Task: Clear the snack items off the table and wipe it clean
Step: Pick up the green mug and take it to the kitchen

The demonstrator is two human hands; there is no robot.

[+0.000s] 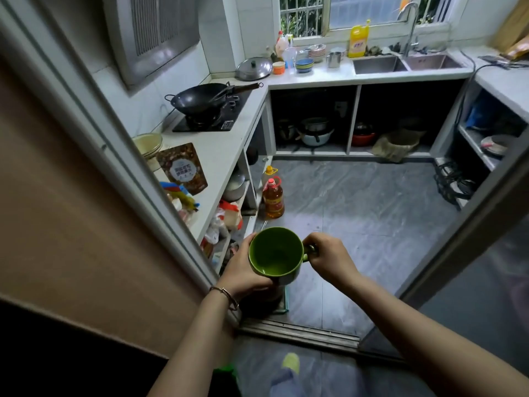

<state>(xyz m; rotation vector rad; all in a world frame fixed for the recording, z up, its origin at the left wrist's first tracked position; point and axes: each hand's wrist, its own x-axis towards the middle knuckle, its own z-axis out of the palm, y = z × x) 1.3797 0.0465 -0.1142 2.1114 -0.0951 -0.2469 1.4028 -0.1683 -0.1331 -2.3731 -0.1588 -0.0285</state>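
A person stands at the kitchen door and holds a green mug (274,253) with both hands. The mug is up in the air over the gray floor (372,210), just past the door rail (297,333). It is upright with its open top facing up, so the green inside shows. The left hand (243,270) is curled round the left side of the mug, with the thumb by the rim and the fingers under it. A thin bracelet (226,295) is on that wrist. The right hand (329,257) pinches the handle (310,250) on the mug's right side. A white counter (226,150) runs along the left wall. A brown snack bag (181,167) stands on it near the door. Farther along, a black wok (200,100) sits on the stove (211,118). An oil bottle (273,197) with a red cap stands on the floor beside the counter. At the far wall, under the window (303,12), is a sink (379,64) with a tall tap (410,24). A yellow bottle (357,38) stands just left of the sink. A pot lid (253,68) leans in the corner, and bowls (304,65) are stacked near it. Pots (315,130) sit on the open shelf under the counter. At the bottom edge, a yellow-green slipper (291,362) rests on the floor.
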